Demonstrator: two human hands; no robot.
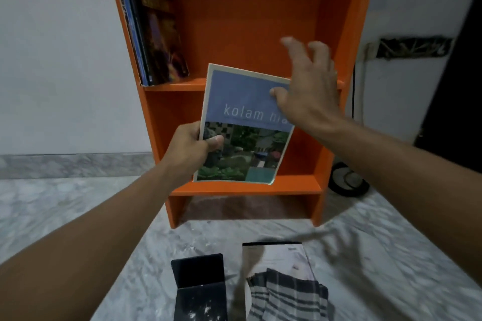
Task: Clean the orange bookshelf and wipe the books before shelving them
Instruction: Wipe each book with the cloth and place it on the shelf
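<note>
An orange bookshelf [260,21] stands on the floor against the wall. My left hand [193,148] grips the lower left edge of a thin blue book titled "kolam" [245,122], held upright in front of the lower shelf. My right hand [307,86] is open with fingers spread, blurred, its thumb touching the book's upper right cover. Several dark books [154,28] lean against the left wall of the upper shelf. A grey striped cloth [289,297] lies on a white book [276,258] on the floor below.
A black metal bookend [199,286], dusty, sits on the marble floor [78,216] left of the cloth. A round black and white object [348,180] lies right of the shelf, below hanging cables. A white wall is on the left.
</note>
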